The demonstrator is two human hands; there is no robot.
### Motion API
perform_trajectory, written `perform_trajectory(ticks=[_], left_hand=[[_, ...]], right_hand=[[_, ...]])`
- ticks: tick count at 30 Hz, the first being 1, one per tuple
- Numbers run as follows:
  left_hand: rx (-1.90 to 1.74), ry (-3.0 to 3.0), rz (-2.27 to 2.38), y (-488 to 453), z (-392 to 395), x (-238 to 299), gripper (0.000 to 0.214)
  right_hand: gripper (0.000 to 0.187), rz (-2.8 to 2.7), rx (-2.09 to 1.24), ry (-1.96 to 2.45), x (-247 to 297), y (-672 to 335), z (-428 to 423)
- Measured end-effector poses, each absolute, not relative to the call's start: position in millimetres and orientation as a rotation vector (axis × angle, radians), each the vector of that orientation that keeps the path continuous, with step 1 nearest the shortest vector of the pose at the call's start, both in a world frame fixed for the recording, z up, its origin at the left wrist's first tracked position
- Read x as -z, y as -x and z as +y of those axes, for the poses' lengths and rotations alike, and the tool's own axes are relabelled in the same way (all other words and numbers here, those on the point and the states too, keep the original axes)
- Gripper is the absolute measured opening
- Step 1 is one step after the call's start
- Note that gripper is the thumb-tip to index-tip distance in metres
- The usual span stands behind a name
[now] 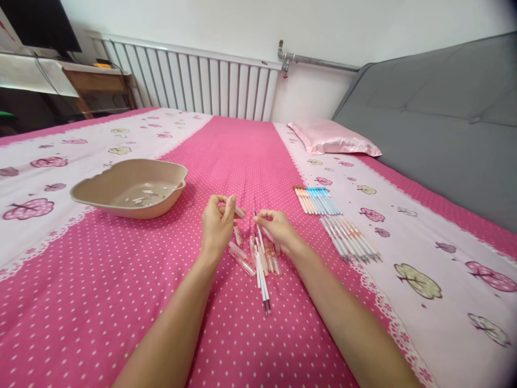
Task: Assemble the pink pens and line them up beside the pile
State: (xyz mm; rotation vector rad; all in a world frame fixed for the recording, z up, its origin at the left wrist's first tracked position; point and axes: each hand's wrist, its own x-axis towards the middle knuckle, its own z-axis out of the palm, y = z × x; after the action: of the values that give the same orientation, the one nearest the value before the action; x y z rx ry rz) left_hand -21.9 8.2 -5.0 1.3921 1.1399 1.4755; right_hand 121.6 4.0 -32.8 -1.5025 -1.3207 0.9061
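My left hand (218,223) is closed round a clear pinkish pen barrel (239,212), held a little above the pink dotted bedspread (121,302). My right hand (277,227) is pinched on a thin white pen refill (259,235) beside it. Under and between the hands lies a small heap of several clear barrels and white refills (262,272). A row of capped pens (318,200) with peach and blue ends lies to the right, and a row of white refills (350,239) just below it.
A beige heart-shaped basin (100,189) with small scraps in it sits on the bed to the left. A pink pillow (333,138) lies at the back right by a grey upholstered headboard (444,118). A white radiator (194,81) lines the far wall.
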Motion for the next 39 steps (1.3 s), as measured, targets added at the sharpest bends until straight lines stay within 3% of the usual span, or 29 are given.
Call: perform_trajectory(ticks=[8, 17, 24, 39], left_hand=[[-1.410, -1.540, 1.116, 22, 6, 4, 0.031], [-1.302, -1.892, 1.089, 19, 6, 9, 0.027], [-1.271, -2.023, 1.198, 21, 6, 11, 0.027], [-1.261, -2.049, 1.241, 21, 6, 10, 0.030]], right_hand=[[0.023, -0.884, -1.106, 1.063, -8, -139, -4], [0.017, -1.558, -0.539, 1.187, -27, -150, -20], [0.025, -1.857, -0.201, 1.396, -44, -145, -35], [0.025, -1.896, -0.106, 1.557, -42, -142, -36]])
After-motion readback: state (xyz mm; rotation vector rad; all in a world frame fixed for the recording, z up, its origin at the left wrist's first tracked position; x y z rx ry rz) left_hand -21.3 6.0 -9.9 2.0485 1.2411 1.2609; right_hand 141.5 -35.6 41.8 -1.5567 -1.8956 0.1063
